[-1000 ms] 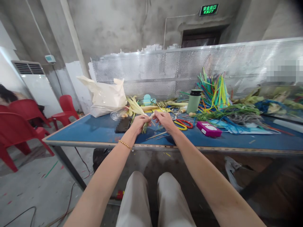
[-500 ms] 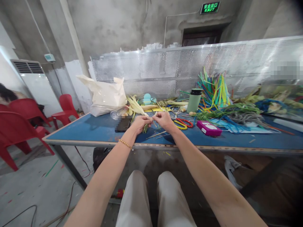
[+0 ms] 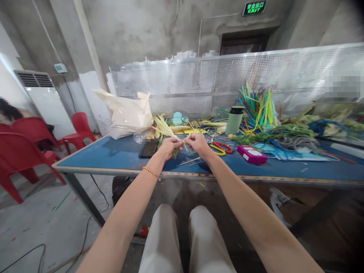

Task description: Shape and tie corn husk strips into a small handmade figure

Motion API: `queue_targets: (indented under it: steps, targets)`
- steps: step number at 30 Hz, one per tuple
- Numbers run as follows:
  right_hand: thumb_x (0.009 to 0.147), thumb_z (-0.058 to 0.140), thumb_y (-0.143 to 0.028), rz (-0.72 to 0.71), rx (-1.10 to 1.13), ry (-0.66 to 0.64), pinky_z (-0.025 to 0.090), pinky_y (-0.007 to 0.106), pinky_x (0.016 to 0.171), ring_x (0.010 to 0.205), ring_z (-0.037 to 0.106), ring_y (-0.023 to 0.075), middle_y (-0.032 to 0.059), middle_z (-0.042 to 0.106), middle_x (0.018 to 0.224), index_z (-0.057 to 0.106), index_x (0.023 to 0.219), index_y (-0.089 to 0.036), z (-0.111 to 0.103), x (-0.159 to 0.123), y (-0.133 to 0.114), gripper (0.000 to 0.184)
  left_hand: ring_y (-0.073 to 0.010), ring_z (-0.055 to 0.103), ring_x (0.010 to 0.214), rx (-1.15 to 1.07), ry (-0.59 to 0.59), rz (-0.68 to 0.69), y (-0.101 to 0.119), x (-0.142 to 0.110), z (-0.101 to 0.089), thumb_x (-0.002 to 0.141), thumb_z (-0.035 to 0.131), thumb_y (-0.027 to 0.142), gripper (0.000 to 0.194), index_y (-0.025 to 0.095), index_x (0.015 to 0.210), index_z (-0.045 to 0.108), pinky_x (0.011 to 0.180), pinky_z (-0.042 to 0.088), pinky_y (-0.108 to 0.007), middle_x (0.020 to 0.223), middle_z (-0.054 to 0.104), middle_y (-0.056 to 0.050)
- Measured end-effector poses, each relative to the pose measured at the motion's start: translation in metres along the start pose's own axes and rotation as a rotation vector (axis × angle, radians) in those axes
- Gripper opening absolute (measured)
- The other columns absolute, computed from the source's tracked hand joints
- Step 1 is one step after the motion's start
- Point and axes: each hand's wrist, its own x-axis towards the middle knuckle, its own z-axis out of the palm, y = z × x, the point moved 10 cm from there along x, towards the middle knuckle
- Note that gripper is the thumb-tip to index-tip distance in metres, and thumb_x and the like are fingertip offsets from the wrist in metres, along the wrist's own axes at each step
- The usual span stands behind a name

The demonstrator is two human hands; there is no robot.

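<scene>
Head view: the two bare hands meet above the near edge of the blue table (image 3: 93, 157), their fingertips close together. The left hand (image 3: 170, 147) is closed in a grip around a pale husk bundle (image 3: 164, 127), whose loose leaves spread beyond the fingers, away from the body, while greenish ends hang beneath the palm. The right hand (image 3: 197, 144) is partly curled, thumb and forefinger pinched together on a slender strip (image 3: 185, 146) between the hands; whether this strip belongs to the bundle cannot be told. The lower fingers of both hands are folded and partly hidden. A beaded bracelet (image 3: 150, 172) encircles the left wrist. Just left of the left hand lies a dark flat object (image 3: 148, 148); farther out stands a cream bag (image 3: 129, 115), with a clear plastic container (image 3: 140, 136) near its base. Thin sticks (image 3: 187, 162) lie below the right hand, and beside it, to the right, are red handles (image 3: 224, 147) and yellow handles (image 3: 218, 151). Beyond these stands a green flask (image 3: 234, 122); farther right lie a purple box (image 3: 251, 154) and tangled cords (image 3: 284, 137), with bright multicoloured strips (image 3: 261, 110) behind.
</scene>
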Motion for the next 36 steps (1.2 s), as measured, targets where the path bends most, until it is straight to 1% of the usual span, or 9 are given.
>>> queue_targets:
  steps: [5, 7, 12, 15, 20, 25, 27, 32, 36]
  targets:
    - [0.068, 0.068, -0.043, 0.022, 0.017, 0.016, 0.036, 0.025, 0.045, 0.045, 0.043, 0.0106, -0.0004, 0.054, 0.049, 0.06, 0.059, -0.017, -0.002, 0.001, 0.006, 0.029, -0.0106, 0.064, 0.056, -0.039, -0.053, -0.017, -0.002, -0.001, 0.006, 0.063, 0.085, 0.007, 0.022, 0.008, 0.073, 0.065, 0.06, 0.052, -0.023, 0.068, 0.07, -0.005]
    - [0.069, 0.068, -0.042, 0.01, 0.009, 0.016, 0.037, 0.025, 0.046, 0.046, 0.044, 0.0108, -0.0003, 0.054, 0.049, 0.058, 0.058, -0.018, -0.002, 0.001, 0.005, 0.029, -0.0132, 0.067, 0.059, -0.05, -0.075, -0.02, -0.002, -0.003, 0.008, 0.062, 0.086, 0.01, 0.024, 0.008, 0.075, 0.066, 0.063, 0.054, -0.025, 0.07, 0.071, -0.006]
    - [0.072, 0.065, -0.042, -0.05, -0.06, 0.003, 0.036, 0.025, 0.048, 0.048, 0.044, 0.011, -0.0011, 0.052, 0.048, 0.056, 0.057, -0.018, -0.001, 0.0, -0.002, 0.03, -0.0186, 0.068, 0.057, -0.023, -0.012, -0.048, -0.004, -0.004, 0.001, 0.066, 0.085, 0.024, 0.026, 0.009, 0.075, 0.065, 0.059, 0.053, -0.029, 0.066, 0.07, -0.007]
    - [0.074, 0.064, -0.042, -0.062, -0.076, -0.01, 0.037, 0.026, 0.049, 0.049, 0.046, 0.0119, -0.0009, 0.053, 0.049, 0.057, 0.059, -0.019, 0.001, 0.0, -0.004, 0.028, -0.0173, 0.067, 0.056, -0.001, 0.014, -0.024, -0.002, -0.003, -0.002, 0.065, 0.084, 0.021, 0.025, 0.01, 0.071, 0.062, 0.058, 0.051, -0.027, 0.064, 0.068, -0.006]
    - [0.073, 0.062, -0.037, -0.068, -0.087, 0.016, 0.037, 0.026, 0.05, 0.05, 0.047, 0.0129, -0.0011, 0.052, 0.047, 0.056, 0.058, -0.019, 0.0, 0.002, 0.0, 0.024, -0.0134, 0.063, 0.053, 0.044, 0.053, -0.01, -0.001, -0.002, -0.005, 0.065, 0.084, 0.019, 0.026, 0.011, 0.066, 0.059, 0.058, 0.049, -0.025, 0.057, 0.061, -0.001]
    - [0.073, 0.061, -0.036, -0.107, -0.137, -0.012, 0.035, 0.025, 0.05, 0.052, 0.046, 0.0119, -0.0004, 0.054, 0.05, 0.056, 0.058, -0.019, 0.002, 0.003, -0.001, 0.024, -0.0146, 0.065, 0.055, 0.052, 0.003, -0.052, -0.003, -0.005, 0.002, 0.069, 0.081, 0.02, 0.021, 0.011, 0.072, 0.062, 0.057, 0.05, -0.026, 0.063, 0.066, -0.004]
    - [0.074, 0.061, -0.036, -0.114, -0.164, -0.025, 0.035, 0.025, 0.052, 0.053, 0.046, 0.0115, -0.0003, 0.056, 0.052, 0.057, 0.059, -0.019, 0.003, 0.002, -0.002, 0.023, -0.015, 0.065, 0.054, 0.044, 0.01, -0.056, -0.003, -0.006, 0.002, 0.068, 0.082, 0.019, 0.022, 0.011, 0.073, 0.062, 0.058, 0.051, -0.027, 0.065, 0.068, -0.004]
    - [0.073, 0.06, -0.031, -0.121, -0.197, -0.024, 0.035, 0.025, 0.054, 0.055, 0.047, 0.0119, 0.0009, 0.058, 0.056, 0.059, 0.058, -0.017, 0.005, 0.001, -0.006, 0.021, -0.014, 0.064, 0.053, 0.022, 0.029, -0.027, -0.003, -0.004, 0.0, 0.063, 0.084, 0.014, 0.026, 0.011, 0.069, 0.059, 0.059, 0.052, -0.028, 0.061, 0.066, -0.003]
    - [0.073, 0.061, -0.029, -0.136, -0.2, -0.023, 0.036, 0.025, 0.056, 0.055, 0.048, 0.0122, 0.0, 0.058, 0.055, 0.058, 0.058, -0.017, 0.005, 0.001, -0.009, 0.019, -0.0131, 0.061, 0.054, -0.005, 0.04, -0.003, -0.001, -0.002, -0.001, 0.065, 0.077, 0.006, 0.024, 0.015, 0.063, 0.055, 0.06, 0.051, -0.029, 0.056, 0.062, -0.001]
